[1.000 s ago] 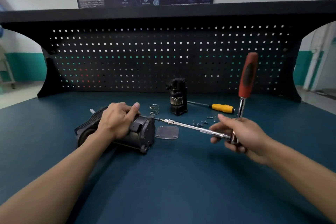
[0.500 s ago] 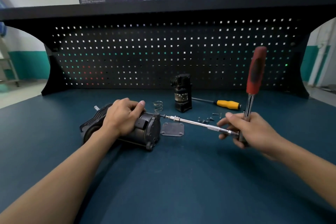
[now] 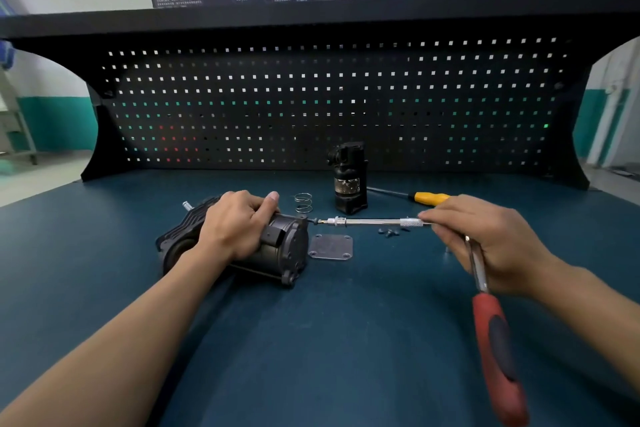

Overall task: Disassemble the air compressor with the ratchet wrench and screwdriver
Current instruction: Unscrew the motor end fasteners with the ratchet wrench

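The left hand [image 3: 239, 222] clamps down on the air compressor [image 3: 273, 250], which lies on its side on the blue table [image 3: 311, 340], left of centre. The right hand [image 3: 491, 239] is wrapped around the head of the ratchet wrench [image 3: 491, 333] (red handle pointing near), its long extension bar [image 3: 374, 221] reaching left to the compressor's end. Further back lie a spring [image 3: 303, 202], a black part [image 3: 348, 177], the yellow-handled screwdriver [image 3: 429, 198], loose screws [image 3: 391, 231] and a flat metal plate [image 3: 331, 247].

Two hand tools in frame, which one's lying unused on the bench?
The yellow-handled screwdriver, lying on the bench behind the right hand. The red-handled ratchet wrench is gripped in that hand.
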